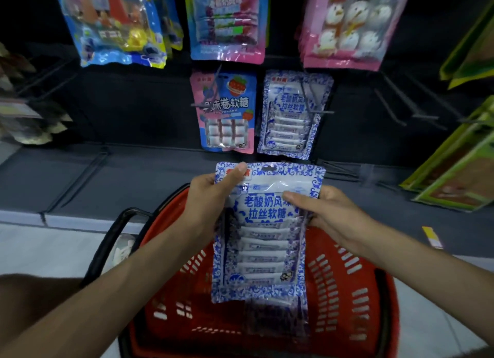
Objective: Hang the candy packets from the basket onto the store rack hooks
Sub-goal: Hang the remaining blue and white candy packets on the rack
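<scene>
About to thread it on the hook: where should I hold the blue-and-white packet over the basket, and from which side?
Pinch the blue-and-white packet by its flat side edges near the top, from left and right: the hang hole sits top centre and must stay clear for the hook.

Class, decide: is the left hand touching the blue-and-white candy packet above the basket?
Touching. The head view shows the left hand gripping the blue-and-white candy packet, thumb pressed on its top left corner.
</scene>
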`<action>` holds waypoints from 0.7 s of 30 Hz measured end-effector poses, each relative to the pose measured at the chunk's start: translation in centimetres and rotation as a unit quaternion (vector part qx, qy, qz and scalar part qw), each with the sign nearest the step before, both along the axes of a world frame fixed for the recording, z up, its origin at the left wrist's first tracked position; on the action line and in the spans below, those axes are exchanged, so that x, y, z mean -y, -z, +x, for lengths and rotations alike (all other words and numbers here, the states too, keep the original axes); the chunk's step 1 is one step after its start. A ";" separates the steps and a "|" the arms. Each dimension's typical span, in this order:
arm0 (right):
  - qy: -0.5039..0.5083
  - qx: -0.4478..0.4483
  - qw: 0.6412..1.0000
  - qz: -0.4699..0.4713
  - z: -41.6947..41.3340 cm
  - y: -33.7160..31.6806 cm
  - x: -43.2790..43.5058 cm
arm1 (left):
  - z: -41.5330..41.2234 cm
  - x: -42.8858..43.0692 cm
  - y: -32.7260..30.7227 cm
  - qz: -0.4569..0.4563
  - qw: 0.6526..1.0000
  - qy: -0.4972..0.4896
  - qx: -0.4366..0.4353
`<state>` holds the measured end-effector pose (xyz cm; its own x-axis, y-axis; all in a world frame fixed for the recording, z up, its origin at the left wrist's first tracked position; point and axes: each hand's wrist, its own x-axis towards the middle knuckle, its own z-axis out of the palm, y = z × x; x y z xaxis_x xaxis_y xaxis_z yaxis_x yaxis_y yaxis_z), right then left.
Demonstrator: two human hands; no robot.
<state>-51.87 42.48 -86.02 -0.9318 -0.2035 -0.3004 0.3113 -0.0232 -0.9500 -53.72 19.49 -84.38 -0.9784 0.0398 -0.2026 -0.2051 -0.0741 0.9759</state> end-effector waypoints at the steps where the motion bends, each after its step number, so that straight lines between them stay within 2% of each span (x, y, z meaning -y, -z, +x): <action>1: 0.006 -0.001 1.000 -0.005 -0.1 0.0 -0.3 | 0.0 -0.2 0.0 0.001 1.000 0.004 0.009; 6: 0.071 -0.007 0.996 -0.046 -0.4 -0.5 -1.0 | -1.0 -1.9 -1.2 0.042 0.998 0.024 0.029; 11: 0.148 -0.025 0.986 -0.069 -1.2 -1.6 -2.6 | -2.7 -4.0 -1.9 0.040 0.998 0.045 0.027; 14: 0.167 -0.033 0.983 -0.067 -1.8 -1.6 -3.6 | -4.6 -5.0 -1.1 0.005 0.999 0.038 0.022; 21: 0.192 -0.056 0.979 -0.037 -3.4 -1.0 -4.5 | -6.4 -7.0 -0.9 0.035 0.999 0.016 0.029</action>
<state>-55.25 46.97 -85.01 -0.9701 0.1505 -0.1904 0.1608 -0.1888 -0.9688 -60.15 26.48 -83.45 -0.9632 0.0874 -0.2543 -0.2644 -0.1345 0.9550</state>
